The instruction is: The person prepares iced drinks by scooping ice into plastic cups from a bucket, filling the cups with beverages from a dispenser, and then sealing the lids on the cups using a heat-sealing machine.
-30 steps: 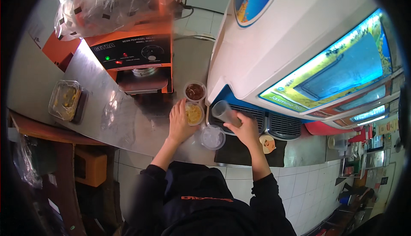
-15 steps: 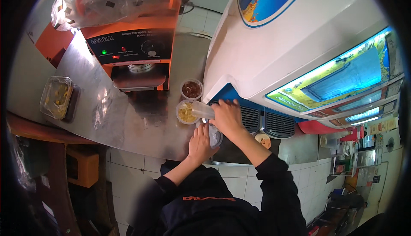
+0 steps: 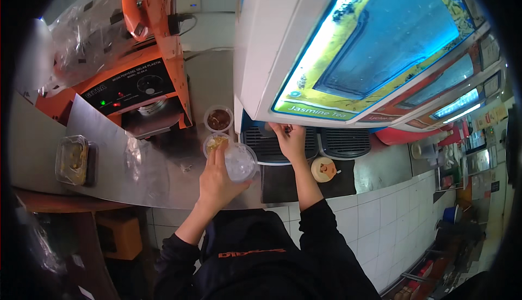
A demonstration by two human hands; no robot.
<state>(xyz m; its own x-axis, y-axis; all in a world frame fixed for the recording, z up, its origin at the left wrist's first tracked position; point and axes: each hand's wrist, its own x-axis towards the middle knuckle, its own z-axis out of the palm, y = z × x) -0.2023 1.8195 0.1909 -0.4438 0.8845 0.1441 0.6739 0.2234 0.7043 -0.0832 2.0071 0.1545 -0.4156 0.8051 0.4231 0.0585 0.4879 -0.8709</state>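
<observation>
My left hand is curled around a clear plastic cup of ice, its fingers on the left side and its thumb near the bottom. Past those fingertips sits a cup with yellow contents, partly covered by my hand and the ice cup. Behind it stands a cup of dark brown contents. My right hand reaches over the drip tray, under the drink dispenser's front. Its fingers are closed around what looks like a clear plastic cup, mostly hidden by the hand and the dispenser.
An orange cup-sealing machine with lit lamps stands at the left. The large white dispenser fills the upper middle. A small round tub stands on a dark mat. A clear food box lies far left.
My right hand has moved from above the yellow-filled cup to under the dispenser with the clear cup. My left hand now wraps the ice cup. The whole view has shifted.
</observation>
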